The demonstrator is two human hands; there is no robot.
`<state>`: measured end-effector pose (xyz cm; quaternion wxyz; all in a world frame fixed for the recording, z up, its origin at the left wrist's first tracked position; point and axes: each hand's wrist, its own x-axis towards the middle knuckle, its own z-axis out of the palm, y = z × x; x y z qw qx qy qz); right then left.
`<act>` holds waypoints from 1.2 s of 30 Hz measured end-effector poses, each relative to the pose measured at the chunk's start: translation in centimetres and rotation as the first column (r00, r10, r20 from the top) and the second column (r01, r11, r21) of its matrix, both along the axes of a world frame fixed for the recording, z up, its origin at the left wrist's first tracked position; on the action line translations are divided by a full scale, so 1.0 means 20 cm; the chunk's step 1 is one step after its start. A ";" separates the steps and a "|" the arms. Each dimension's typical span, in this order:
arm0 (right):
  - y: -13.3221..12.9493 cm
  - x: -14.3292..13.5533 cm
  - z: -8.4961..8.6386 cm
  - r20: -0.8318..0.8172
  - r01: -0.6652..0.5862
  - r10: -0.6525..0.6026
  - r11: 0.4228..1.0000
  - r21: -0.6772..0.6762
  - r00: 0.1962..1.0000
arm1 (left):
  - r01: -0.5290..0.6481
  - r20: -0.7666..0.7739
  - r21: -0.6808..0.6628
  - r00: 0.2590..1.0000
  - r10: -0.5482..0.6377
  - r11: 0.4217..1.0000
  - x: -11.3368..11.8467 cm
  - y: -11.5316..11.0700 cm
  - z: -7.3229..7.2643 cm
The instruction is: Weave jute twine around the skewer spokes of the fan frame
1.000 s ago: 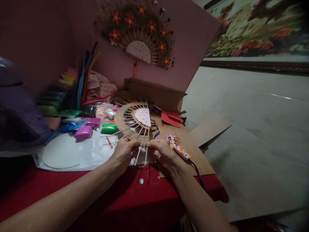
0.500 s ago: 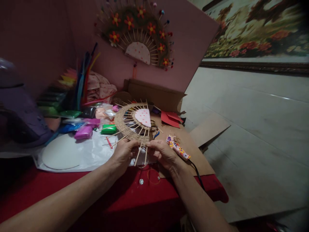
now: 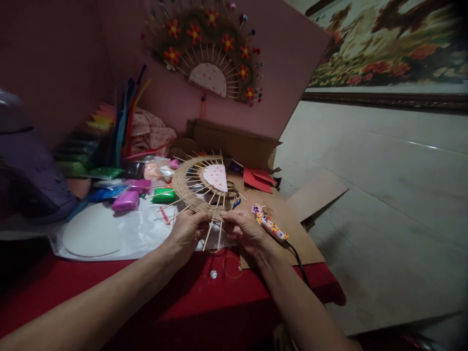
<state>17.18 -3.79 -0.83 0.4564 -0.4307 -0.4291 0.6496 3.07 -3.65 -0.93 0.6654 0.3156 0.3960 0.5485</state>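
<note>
Bare left hand (image 3: 187, 230): pinches the lower end of a half-round tan twine-and-stick fan (image 3: 182, 190).
Bare right hand (image 3: 245, 229): pinches the same end, just beside.
Fan: over the red cloth-covered table (image 3: 204, 307).
Twine band (image 3: 194, 204): looks woven; end fastening hidden, can't tell.
White red-dotted cloth half-disc (image 3: 215, 178): in place.
Thin wooden stick tips (image 3: 204, 248): bare (brown half-round wall fan (image 3: 208, 78) has orange flowers (image 3: 194, 33), coloured beads (image 3: 244, 18)).

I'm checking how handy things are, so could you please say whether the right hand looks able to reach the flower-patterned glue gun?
Probably yes: the flower-patterned glue gun lies close beside the right hand, with nothing visible between, though that hand would first need to release the woven fan.
</note>
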 end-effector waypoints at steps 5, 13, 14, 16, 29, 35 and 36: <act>0.00 0.00 0.02 -0.051 0.059 -0.060 0.998 -0.023 0.997 | 0.018 0.024 0.006 1.000 -0.018 1.000 0.00 0.00 0.00; 0.01 -0.02 0.02 -0.044 0.051 -0.051 0.999 -0.009 0.998 | -0.012 0.001 -0.031 1.000 0.012 0.999 0.00 0.00 0.02; 0.01 -0.01 0.01 -0.044 0.045 -0.045 0.999 -0.011 0.998 | -0.009 0.002 -0.027 1.000 0.009 1.000 0.00 0.00 0.02; 0.01 -0.01 0.01 -0.051 0.045 -0.045 0.999 -0.011 0.998 | 0.005 0.007 -0.015 1.000 -0.005 1.000 0.00 0.00 0.02; 0.03 -0.04 0.03 -0.071 0.124 -0.124 0.992 -0.005 0.990 | -0.015 0.012 -0.029 1.000 0.015 0.999 0.00 0.00 0.00; 0.03 -0.01 0.00 -0.038 0.111 -0.110 0.994 0.025 0.993 | -0.013 0.025 -0.024 1.000 0.014 1.000 0.00 0.00 0.00; 0.04 -0.01 -0.01 -0.026 0.134 -0.133 0.991 0.024 0.991 | -0.017 0.018 -0.027 1.000 0.017 0.999 0.00 0.00 0.01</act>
